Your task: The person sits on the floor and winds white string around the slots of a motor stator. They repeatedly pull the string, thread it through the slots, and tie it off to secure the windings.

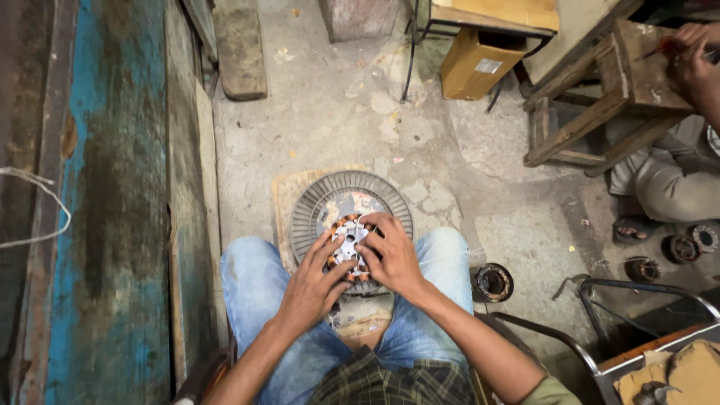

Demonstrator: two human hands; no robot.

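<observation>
Cracked concrete floor (352, 112) fills the workshop below the seated person, whose jeans-clad knees frame a round, finned grey motor housing (322, 202) lying on a flat board. On it, between the knees, sits a copper-wound stator (349, 244) with a pale metal centre. The left hand (315, 281) has its fingers spread along the stator's near-left edge; the right hand (390, 255) curls over the right side, its fingertips at a thin white wire near the hub, though whether it actually pinches that strand is hard to tell. Good work here probably means even pressure from both hands, so that the windings are not scraped or kinked.

Another wound stator (493, 282) lies on the floor just right of the knee, and more lie farther right. A wooden stool (600, 97), a cardboard box (474, 67) and another person's hand (694, 64) stand well apart, while a blue-painted plank (112, 202) runs close along the left.
</observation>
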